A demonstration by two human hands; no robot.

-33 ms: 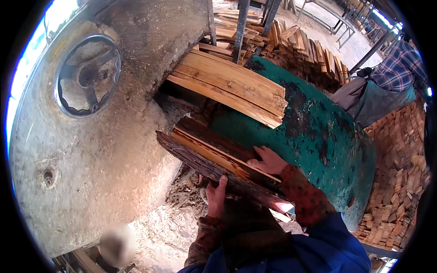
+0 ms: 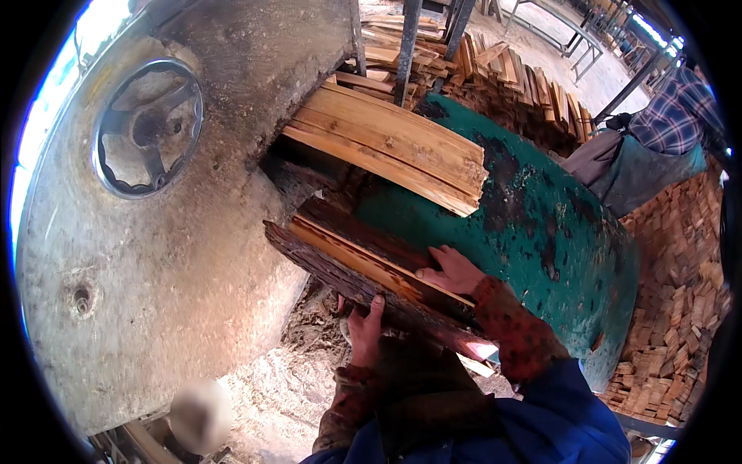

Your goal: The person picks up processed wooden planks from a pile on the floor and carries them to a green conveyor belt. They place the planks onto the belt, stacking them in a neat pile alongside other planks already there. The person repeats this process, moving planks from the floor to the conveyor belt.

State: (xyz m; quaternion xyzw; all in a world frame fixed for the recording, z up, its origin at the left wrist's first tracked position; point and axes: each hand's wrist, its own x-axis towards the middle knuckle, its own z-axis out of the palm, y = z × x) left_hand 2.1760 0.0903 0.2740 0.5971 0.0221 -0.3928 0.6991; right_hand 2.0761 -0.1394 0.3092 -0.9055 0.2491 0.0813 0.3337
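Note:
A long bark-edged wood slab [image 2: 340,271] lies slanted in front of me, its far-left end by the grey machine panel [image 2: 224,278]. A strip of orange bare wood [image 2: 348,252] runs along it between dark bark faces. My left hand [image 2: 365,334] grips the near bark side, thumb up on the edge, other fingers mostly hidden beneath. On the far side my right hand [image 2: 454,272] rests on the slab, fingers stretched out and thumb apart. Beyond the slab, pale sawn boards [image 2: 386,147] stick out from the machine's opening over a worn green metal table [image 2: 533,232].
A metal handwheel [image 2: 154,164] is mounted on the panel at left. A rounded, blurred knob [image 2: 199,416] shows at lower left. Stacked boards [image 2: 533,89] stand behind the table, small wood blocks [image 2: 668,325] at right. Another person in a plaid shirt [image 2: 672,112] is at far right.

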